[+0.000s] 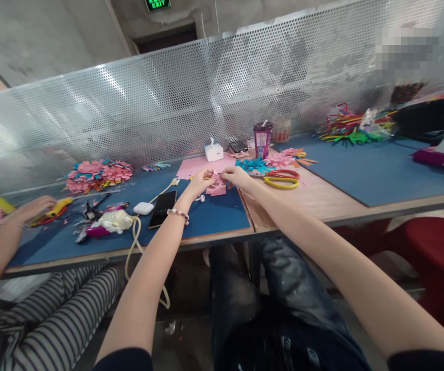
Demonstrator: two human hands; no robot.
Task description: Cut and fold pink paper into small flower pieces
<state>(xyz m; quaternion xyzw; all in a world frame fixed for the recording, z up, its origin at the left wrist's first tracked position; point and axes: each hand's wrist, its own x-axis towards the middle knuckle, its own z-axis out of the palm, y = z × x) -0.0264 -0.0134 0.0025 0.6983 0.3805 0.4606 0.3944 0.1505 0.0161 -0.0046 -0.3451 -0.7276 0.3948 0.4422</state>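
Note:
My left hand (202, 182) pinches a small piece of pink paper (218, 188) above the blue mat. From the other side, my right hand (237, 177) has its fingers closed at the paper's right edge; the fingertips are partly hidden. Scissors with one red and one yellow handle (283, 179) lie beside my right wrist. Behind my hands a larger pink sheet (191, 166) lies flat. A white earbud (202, 198) rests just below my left hand, and a dark phone (163, 208) lies to the left of it.
A purple cup (262, 140) and a white box (214, 152) stand near the perforated metal screen (168, 103). Blue and pink fringed paper (282, 158) lies behind the scissors. At left, a co-worker's hand (38, 206) is by yellow-handled scissors. A cream cable (135, 237) hangs over the edge.

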